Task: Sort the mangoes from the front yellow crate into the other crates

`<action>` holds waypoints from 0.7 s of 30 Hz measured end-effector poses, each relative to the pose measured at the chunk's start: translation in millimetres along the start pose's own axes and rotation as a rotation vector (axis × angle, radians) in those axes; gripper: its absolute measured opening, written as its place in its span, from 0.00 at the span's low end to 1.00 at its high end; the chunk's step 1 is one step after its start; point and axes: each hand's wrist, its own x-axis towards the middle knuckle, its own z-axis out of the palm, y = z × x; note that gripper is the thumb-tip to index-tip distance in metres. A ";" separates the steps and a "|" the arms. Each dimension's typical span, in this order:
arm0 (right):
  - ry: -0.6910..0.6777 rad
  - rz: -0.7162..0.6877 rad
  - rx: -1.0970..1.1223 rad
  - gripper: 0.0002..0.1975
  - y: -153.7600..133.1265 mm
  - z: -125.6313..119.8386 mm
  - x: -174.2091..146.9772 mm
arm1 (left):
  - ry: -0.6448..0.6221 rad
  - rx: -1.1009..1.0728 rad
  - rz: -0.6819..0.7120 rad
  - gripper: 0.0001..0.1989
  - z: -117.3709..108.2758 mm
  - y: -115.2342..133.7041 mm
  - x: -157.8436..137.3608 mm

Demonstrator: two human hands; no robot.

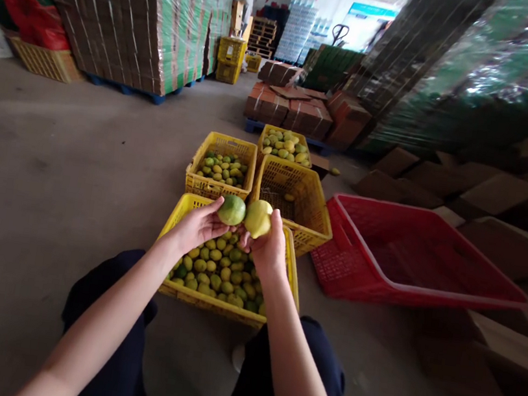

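Note:
My left hand (198,227) is closed on a green lemon (232,210), thumb along its side. Beside it, my right hand (267,244) grips a yellow lemon (258,219). The two fruits are held close together above a yellow crate (223,311) filled with green and yellow lemons (217,270). Just beyond stand two more yellow crates: the left crate (219,188) holds several greenish lemons, and the right crate (313,231) has a single lemon (289,197) visible at its bottom.
Farther back is another yellow crate (287,132) of yellower lemons. A red basket (334,260) stands at the right, near flattened cardboard (501,185). Wrapped pallet stacks (117,13) rise on both sides. A person (246,5) stands in the distance near stacked yellow crates (231,51).

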 end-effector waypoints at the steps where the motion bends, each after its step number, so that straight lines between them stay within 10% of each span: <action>1: 0.004 0.030 0.002 0.26 -0.6 -0.4 0.6 | -0.006 -0.006 -0.023 0.13 0.3 -0.4 0.3; 21: -0.073 -0.335 -0.302 0.20 -0.3 1.5 -8.5 | 0.020 0.124 0.545 0.15 8.6 -10.1 3.3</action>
